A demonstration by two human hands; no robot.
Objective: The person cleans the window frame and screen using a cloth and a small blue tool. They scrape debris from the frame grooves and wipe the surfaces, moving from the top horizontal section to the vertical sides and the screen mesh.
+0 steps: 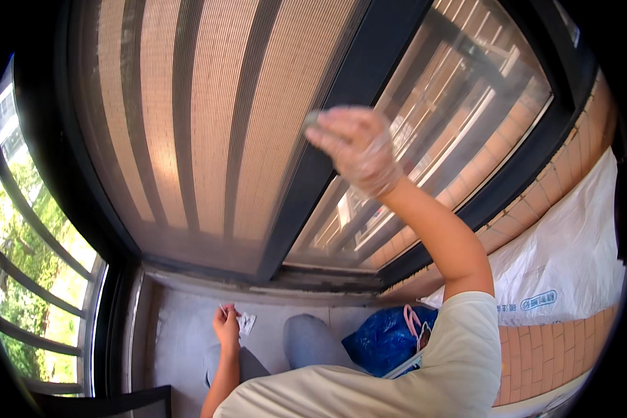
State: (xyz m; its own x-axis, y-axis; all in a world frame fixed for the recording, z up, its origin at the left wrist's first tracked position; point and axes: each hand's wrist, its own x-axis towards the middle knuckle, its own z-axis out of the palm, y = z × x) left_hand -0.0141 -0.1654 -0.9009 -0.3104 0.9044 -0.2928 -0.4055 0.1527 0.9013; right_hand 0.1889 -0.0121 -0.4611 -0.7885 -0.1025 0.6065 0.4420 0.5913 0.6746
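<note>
My right hand (359,146), in a clear plastic glove, is raised in front of the dark upright frame (369,70) between a ribbed, striped panel (216,90) and a glass pane (460,132). Its fingers are pinched on a small grey-green piece (312,118), blurred and too small to name. Down low, my left hand (226,326) is bare and closed, with a thin pale tip showing at its fingers. What it grips is mostly hidden. A crumpled white packet (246,322) with dark marks shows right beside it.
A blue plastic bag (380,341) with a pink loop (412,319) is beside my knee (306,334). At the right, a large white sack (571,244) rests by the brick-tiled wall (550,355). A barred opening (42,279) with greenery behind it is at the left.
</note>
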